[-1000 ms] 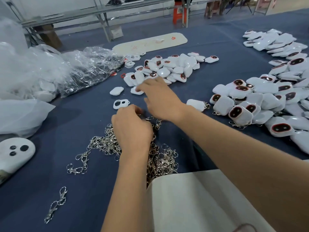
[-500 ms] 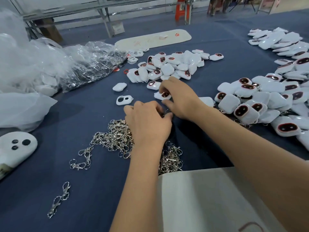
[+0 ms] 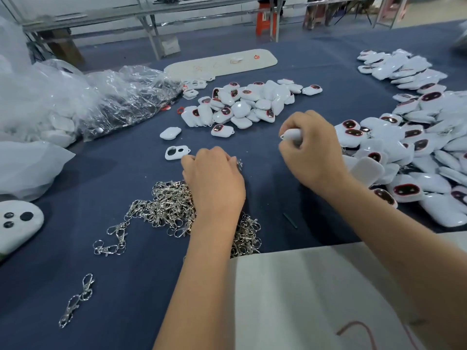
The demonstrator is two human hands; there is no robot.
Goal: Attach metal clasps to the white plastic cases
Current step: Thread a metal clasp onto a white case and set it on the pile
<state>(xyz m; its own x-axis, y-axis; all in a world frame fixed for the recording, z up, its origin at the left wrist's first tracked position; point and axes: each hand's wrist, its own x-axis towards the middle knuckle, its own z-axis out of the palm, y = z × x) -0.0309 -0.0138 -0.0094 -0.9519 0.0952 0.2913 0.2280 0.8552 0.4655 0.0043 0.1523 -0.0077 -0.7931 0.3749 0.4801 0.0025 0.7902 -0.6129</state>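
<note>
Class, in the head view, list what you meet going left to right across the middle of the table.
Clear plastic bags → lone open-holed case → left hand over the clasp pile → right hand gripping a white case → big case heap.

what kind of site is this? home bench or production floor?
Most likely a small assembly workshop, not a home bench. Bulk piles of identical white cases lie on a large blue-covered table, next to a heap of loose metal clasps, with metal-framed workbenches behind. The right hand holds one case.
</note>
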